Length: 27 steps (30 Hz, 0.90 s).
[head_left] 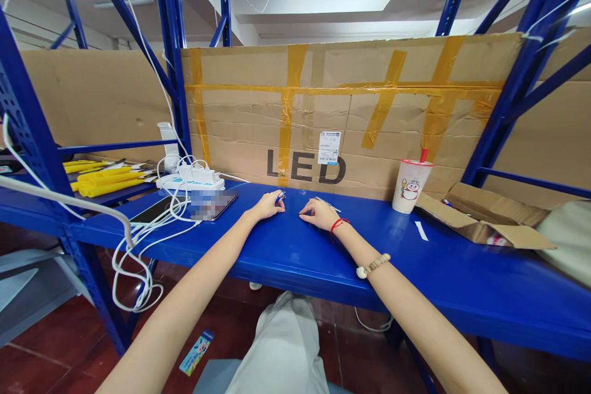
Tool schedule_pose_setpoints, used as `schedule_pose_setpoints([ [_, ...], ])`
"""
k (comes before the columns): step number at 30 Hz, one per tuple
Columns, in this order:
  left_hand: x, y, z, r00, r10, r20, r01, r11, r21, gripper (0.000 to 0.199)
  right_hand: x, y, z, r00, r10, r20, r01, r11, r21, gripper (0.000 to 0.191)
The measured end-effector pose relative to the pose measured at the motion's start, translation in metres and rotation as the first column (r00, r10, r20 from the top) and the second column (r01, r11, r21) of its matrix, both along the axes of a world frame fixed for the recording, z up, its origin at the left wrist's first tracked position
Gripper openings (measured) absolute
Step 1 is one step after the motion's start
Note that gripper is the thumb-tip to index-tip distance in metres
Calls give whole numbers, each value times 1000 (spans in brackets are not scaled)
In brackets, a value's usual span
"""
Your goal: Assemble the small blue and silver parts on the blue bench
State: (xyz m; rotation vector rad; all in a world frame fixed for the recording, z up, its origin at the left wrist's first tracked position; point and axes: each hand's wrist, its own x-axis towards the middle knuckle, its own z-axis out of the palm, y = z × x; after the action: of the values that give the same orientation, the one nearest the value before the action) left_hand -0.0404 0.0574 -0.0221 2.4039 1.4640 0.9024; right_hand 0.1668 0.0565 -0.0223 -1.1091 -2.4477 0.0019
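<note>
On the blue shelf top [277,237], my left hand [266,207] is closed around a small blue object with a silvery end [279,198], perhaps part of a pen; most of it is hidden by the fingers. A short gap to its right separates it from my right hand [319,213], whose thumb and fingertips are pinched together low over the surface. What they hold, if anything, is too small to make out. A slim, light pen-like thing [329,204] shows just behind the right hand; I cannot tell whether it touches the hand.
A white cup with a red straw [409,188] and an open cardboard box [480,215] stand right. Left are a phone [224,202], a power strip [194,180], tangled white cables [138,258] and yellow-handled tools [108,181]. A taped cardboard sheet [244,123] stands behind.
</note>
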Motion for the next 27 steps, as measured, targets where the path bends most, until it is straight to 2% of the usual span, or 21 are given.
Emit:
schedule_pose_setpoints([
  [8, 4, -5, 3, 999, 39, 26, -38, 998, -46, 28, -1, 0, -1, 998, -26, -56, 26, 1000, -7, 14],
  [15, 6, -7, 6, 996, -12, -85, 20, 996, 88, 22, -2, -2, 1, 998, -56, -32, 54, 998, -35, 14],
  [22, 5, -7, 6, 986, 30, -161, -13, 994, 105, 21, -2, -4, 2, 999, -48, -7, 48, 999, -21, 15],
  [27, 6, -9, 7, 987, 60, -152, -44, 993, 108, 23, -1, -3, 1, 999, -34, -15, 33, 999, -19, 14],
])
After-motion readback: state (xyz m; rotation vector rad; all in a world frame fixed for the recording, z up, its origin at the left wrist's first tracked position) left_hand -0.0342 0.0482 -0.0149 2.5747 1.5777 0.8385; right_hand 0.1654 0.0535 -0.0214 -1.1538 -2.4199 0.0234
